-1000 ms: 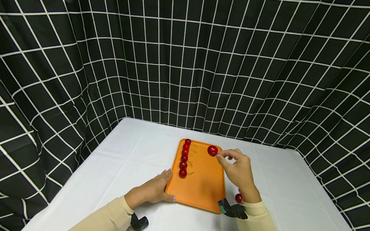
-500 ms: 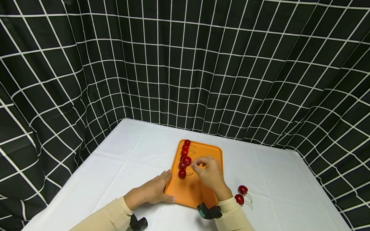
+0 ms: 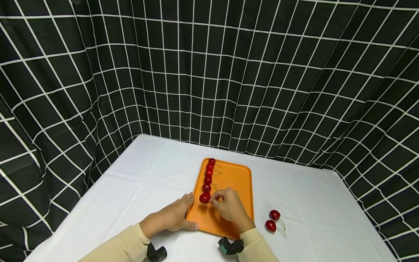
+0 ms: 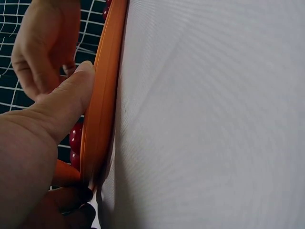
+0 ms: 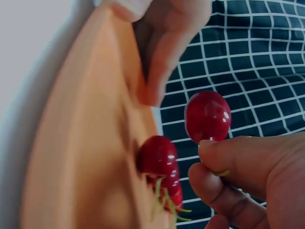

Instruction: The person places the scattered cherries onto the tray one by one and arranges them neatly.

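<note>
My right hand pinches a red cherry by its green stem between thumb and fingers. It holds this cherry up above the orange tray, at the near end of a row of several cherries along the tray's left side, stems pointing right. From the head, the held cherry covers the row's nearest spot. My left hand rests at the tray's near left corner, its fingers straight along the left rim and its thumb on the front rim.
Two loose cherries with stems lie on the white tablecloth right of the tray. A black curtain with a white grid stands behind and at both sides of the table. Each wrist wears a black device.
My right hand has carried the cherry from the tray's right edge leftward, then nearer along the row. The two loose cherries have come into full view. My left hand stays put.
</note>
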Tool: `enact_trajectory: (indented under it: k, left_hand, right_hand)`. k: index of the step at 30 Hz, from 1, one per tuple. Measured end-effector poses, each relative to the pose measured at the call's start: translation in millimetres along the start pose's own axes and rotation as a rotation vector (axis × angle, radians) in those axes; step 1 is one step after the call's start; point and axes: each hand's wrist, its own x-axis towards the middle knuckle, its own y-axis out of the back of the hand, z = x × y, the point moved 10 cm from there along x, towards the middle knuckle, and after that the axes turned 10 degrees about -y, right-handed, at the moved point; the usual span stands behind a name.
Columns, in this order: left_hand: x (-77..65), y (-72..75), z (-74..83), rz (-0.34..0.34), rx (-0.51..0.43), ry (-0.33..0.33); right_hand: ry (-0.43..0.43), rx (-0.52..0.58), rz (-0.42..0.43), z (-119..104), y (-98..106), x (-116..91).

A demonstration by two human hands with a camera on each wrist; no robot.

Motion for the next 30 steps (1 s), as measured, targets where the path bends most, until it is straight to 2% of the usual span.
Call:
enact_trajectory:
  k: [6,15,21,30]
  left_hand:
    - [0.7,-0.2,-0.2,0.002,-0.001,-0.002]
    - [1.0,0.7,0.6,0.004,0.017,-0.004]
    - [3.1,1.1,-0.6,0.007,0.016,0.003]
    - [2.4,-0.2,-0.8,0.0,0.01,0.005]
  right_hand:
    - [-0.031,-0.06,-0.021,9.3,-13.3,-2.8]
    - [0.013,-0.118,0.008,9.1,-16.9,-2.8]
    - [0.027,-0.13,0.036,9.6,-15.6,-2.6]
    - [-0.002,-0.128,0.019,14.4,-21.2,-0.4]
